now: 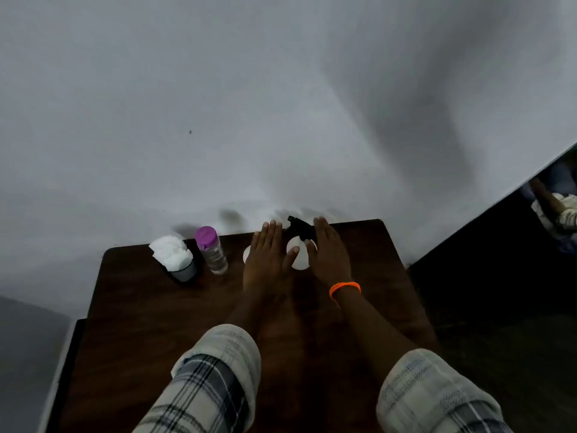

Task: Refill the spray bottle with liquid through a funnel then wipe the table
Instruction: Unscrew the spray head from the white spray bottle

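step: judged as the opening reach, both hands going for the spray bottle [300,245] so its black head can come off before any pouring.
left hand [268,254]: flat, fingers straight, holding nothing; its thumb lies against the bottle's white body.
right hand [327,254]: also flat and released, palm down, just on the other side of the bottle.
bottle: between the two hands, at the far edge of the counter [140,307], black trigger head poking out beyond the fingertips; body mostly hidden, so whether it stands or lies i cannot tell.
doing it well: wrap one hand round the white body to steady it, take the head with the other and twist; keep it low over the counter.
refill: clear bottle with purple cap [210,250], well to the left of the left hand.
wipes: white tissue in a grey cup [175,256], further left again.
funnel: possibly the white edge [246,254] peeping from under the left hand; too hidden to say.
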The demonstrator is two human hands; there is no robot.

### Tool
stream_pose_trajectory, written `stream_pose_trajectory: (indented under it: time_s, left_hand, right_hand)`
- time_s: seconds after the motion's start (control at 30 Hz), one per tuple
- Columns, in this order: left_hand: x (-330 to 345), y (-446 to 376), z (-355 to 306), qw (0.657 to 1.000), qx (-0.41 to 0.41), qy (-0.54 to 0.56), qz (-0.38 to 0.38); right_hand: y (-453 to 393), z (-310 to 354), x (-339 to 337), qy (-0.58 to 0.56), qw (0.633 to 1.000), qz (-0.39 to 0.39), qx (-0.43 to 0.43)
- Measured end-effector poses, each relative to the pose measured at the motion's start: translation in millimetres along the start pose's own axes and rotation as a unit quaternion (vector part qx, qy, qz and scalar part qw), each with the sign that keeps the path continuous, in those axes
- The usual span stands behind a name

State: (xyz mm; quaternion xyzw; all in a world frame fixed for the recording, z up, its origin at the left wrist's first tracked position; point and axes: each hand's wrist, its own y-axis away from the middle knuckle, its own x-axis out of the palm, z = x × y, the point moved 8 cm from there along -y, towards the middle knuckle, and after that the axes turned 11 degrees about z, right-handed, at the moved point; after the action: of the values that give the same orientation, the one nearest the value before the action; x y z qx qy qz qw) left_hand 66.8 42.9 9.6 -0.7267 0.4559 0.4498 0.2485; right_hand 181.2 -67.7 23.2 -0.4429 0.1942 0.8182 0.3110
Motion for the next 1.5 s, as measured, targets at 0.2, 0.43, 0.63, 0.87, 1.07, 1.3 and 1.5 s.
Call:
stream_pose_trajectory:
  time_s: [0.2,0.43,0.63,0.87,1.07,1.3,1.5]
  left_hand:
    - [16.9,-1.3,1.2,1.0,-0.001,0.014,0.012]
    - [33.2,7.4,11.0,0.992,-0.033,0.089,0.078]
    - [43.3,32.4,5.3,0.971,-0.09,0.169,0.142]
    - [48.8,79.2,3.2,0.952,-0.118,0.243,0.147]
    - [42.2,131.8,-12.8,0.96,-0.095,0.197,0.174]
    - [33.5,181.9,-23.0,0.941,-0.087,0.188,0.267]
    - [17.7,210.3,-15.6,0.926,-0.089,0.254,0.266]
  right_hand:
    - [-19.2,-5.4,4.1,-0.067,0.996,0.008,0.057]
    - [-10.1,-5.9,-7.1,-0.131,0.99,-0.013,0.046]
    - [19.2,-5.2,-24.2,-0.185,0.976,-0.026,0.111]
    - [65.1,-19.7,-17.4,-0.275,0.945,0.036,0.175]
    - [109.4,-12.2,-15.4,-0.305,0.937,0.067,0.159]
    - [131.8,9.7,-12.0,-0.338,0.927,0.123,0.106]
    - [143.7,32.0,-7.2,-0.386,0.9,0.189,0.067]
